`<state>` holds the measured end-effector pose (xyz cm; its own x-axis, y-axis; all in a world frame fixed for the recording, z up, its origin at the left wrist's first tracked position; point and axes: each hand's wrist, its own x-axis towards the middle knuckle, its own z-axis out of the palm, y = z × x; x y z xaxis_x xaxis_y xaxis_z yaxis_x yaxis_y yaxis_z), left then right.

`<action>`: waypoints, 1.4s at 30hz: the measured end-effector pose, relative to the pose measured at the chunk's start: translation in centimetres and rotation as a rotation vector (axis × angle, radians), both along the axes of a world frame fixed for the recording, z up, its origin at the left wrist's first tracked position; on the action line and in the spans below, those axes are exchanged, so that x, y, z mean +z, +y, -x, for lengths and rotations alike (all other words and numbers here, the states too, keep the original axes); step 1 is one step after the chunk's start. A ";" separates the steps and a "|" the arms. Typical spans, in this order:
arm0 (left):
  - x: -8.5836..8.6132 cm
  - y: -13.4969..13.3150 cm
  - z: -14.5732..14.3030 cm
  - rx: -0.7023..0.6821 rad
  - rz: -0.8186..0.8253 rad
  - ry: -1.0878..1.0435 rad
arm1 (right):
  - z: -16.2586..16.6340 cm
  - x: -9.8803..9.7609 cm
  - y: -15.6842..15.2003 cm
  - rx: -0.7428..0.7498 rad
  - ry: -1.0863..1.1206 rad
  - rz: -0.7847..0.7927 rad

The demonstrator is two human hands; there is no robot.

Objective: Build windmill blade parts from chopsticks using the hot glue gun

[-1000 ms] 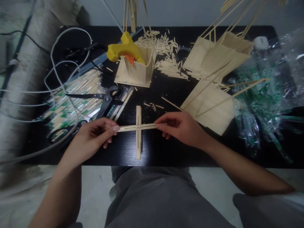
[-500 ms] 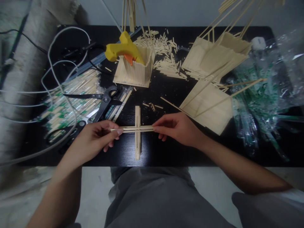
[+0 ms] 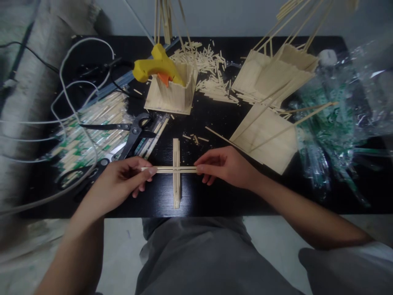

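Note:
Between my two hands runs a small bundle of thin wooden sticks (image 3: 166,169), level from left to right. My left hand (image 3: 130,176) pinches its left end between thumb and fingers. At the other end, my right hand (image 3: 219,166) grips the tips the same way. The bundle crosses a second bundle of sticks (image 3: 176,192) that points away from me, making a cross shape. Whether the two bundles touch or are joined I cannot tell. Black cutters (image 3: 132,135) lie just beyond my left hand.
A yellow glue gun (image 3: 158,65) rests in a stick-built box (image 3: 168,96). Behind lie cut stick pieces (image 3: 215,86). To the right are a wooden panel (image 3: 270,139), another stick structure (image 3: 282,73) and plastic wrappers (image 3: 328,123). Wrapped sticks (image 3: 92,127) and a white cable (image 3: 66,86) are left.
The sticks between my hands look closer together and more level. Both hands keep their pinch. The whole view has shifted slightly.

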<state>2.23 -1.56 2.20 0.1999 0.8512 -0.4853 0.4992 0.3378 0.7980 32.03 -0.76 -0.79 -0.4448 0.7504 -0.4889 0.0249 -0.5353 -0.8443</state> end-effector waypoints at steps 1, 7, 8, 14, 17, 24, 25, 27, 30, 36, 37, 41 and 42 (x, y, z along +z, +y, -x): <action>0.0 0.0 0.1 -0.004 0.007 -0.001 | 0.1 0.0 0.0 0.002 0.001 0.007; 0.9 0.8 0.7 0.040 -0.066 0.045 | 0.2 -0.2 -0.1 0.002 0.040 0.014; 1.1 1.0 0.7 0.059 -0.103 0.060 | 0.2 -0.2 -0.1 0.000 0.054 0.018; 1.7 2.0 0.2 0.010 -0.216 0.094 | 0.0 -0.2 -0.1 -0.016 0.107 0.048; 1.6 2.0 0.1 -0.034 -0.206 0.103 | 0.0 -0.1 0.0 -0.026 0.114 0.060; 1.6 2.0 0.2 -0.034 -0.210 0.131 | 0.1 0.2 0.0 -0.035 0.106 0.046; 1.6 2.0 0.2 -0.035 -0.203 0.132 | 0.2 0.1 0.0 -0.035 0.101 0.033; 1.6 1.9 0.2 -0.034 -0.187 0.123 | 0.2 -0.1 0.0 -0.030 0.104 0.017; 1.5 1.8 0.2 -0.031 -0.167 0.095 | 0.2 -0.3 -0.1 -0.016 0.128 0.029; 1.5 1.6 0.4 -0.029 -0.160 0.076 | 0.1 0.0 0.1 -0.029 0.115 0.045; 1.5 1.5 0.4 -0.026 -0.160 0.076 | 0.2 0.1 0.1 -0.034 0.115 0.053; 1.5 1.6 0.3 -0.021 -0.167 0.089 | 0.3 0.4 0.1 -0.054 0.115 0.052; 1.5 1.6 0.3 -0.023 -0.167 0.091 | 0.3 0.4 0.1 -0.057 0.109 0.037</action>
<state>1.94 0.02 3.66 0.1822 0.9170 -0.3548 0.5784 0.1918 0.7929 31.72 -0.69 -0.41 -0.4538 0.7583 -0.4680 -0.0969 -0.5641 -0.8200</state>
